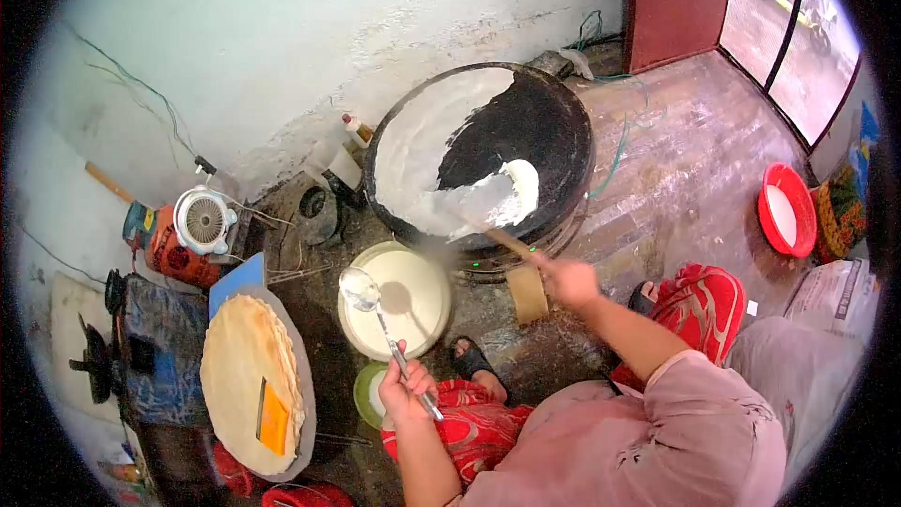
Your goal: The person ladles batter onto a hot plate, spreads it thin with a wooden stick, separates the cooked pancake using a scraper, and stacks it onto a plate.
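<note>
My right hand (571,283) is closed round the wooden handle of a spreader (511,242), whose far end rests in white batter (518,190) on a large round black griddle (526,131). A thin pale layer covers the griddle's left side; its right side shows black. My left hand (406,387) grips the metal handle of a ladle (359,289). The ladle's bowl is over the left part of a wide tub of cream-coloured batter (422,296), which stands just below the griddle.
At the left, a stack of thin flatbreads (235,366) bears an orange scraper (273,416). Behind it stands a small white fan (203,220). A green bowl (366,394) sits near my left hand. A red basin (786,211) and sacks (798,357) are at the right.
</note>
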Tool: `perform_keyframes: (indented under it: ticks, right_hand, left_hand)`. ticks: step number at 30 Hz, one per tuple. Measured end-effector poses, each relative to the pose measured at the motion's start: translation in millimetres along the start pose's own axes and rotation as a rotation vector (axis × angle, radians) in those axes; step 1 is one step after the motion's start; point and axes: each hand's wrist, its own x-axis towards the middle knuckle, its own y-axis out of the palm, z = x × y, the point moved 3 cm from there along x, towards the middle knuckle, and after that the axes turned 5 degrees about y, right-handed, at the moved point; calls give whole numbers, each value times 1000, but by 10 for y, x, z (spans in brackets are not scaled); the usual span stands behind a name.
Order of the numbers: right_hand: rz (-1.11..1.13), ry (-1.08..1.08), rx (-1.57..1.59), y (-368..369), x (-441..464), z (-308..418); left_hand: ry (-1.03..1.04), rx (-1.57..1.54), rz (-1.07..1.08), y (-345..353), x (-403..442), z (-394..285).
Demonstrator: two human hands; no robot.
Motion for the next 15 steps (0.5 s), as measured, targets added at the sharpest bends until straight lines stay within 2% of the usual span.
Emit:
perform_keyframes:
  ticks: [1,3,4,5,7,8,9,11,13,15]
  right_hand:
    - [-4,63,-141,-73,90,-162]
    - [-2,164,-136,-178,260,-589]
    - [-98,143,-171,-197,340,-713]
    - [-102,148,-174,-223,377,-726]
    - [-58,349,101,-215,476,-690]
    - [-13,358,121,-190,404,-607]
    - [-13,361,123,-259,287,-575]
    - [175,-66,-54,-355,116,-446]
    - [105,-95,-83,-303,216,-882]
    - [46,112,-133,-558,498,-1156]
  left_hand:
    - [3,14,-3,-10,1,-4]
    - [-3,28,-3,-7,18,26]
    - [13,50,-22,5,22,30]
    - [30,72,-41,25,27,34]
    - [41,51,-11,50,38,65]
    - [65,64,-36,103,22,95]
    - [89,79,-63,162,0,119]
    - [91,72,-74,198,10,143]
    - [90,60,-88,164,58,145]
    - [86,91,-52,133,119,140]
